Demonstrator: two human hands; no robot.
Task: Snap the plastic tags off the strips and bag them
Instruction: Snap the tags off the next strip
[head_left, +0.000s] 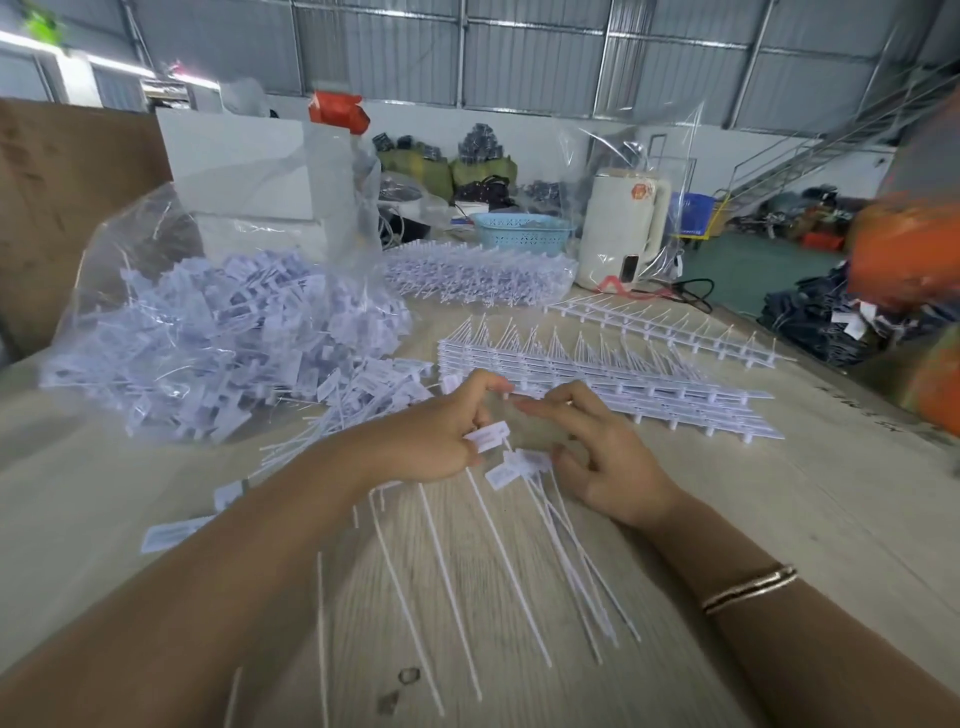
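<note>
A stack of white plastic tag strips lies across the table just beyond my hands. My left hand has its fingers curled round loose snapped tags, and its fingertips pinch the near end of the top strip. My right hand reaches to the same strip end with its index finger stretched out, the other fingers bent. More loose tags with long thin tails fan out on the table under both hands. A big clear bag full of snapped tags lies at the left.
A second pile of strips sits in clear plastic at the back, and one single strip lies to the right. A blue basket, a white kettle and white boxes stand behind. Something orange is at the right edge.
</note>
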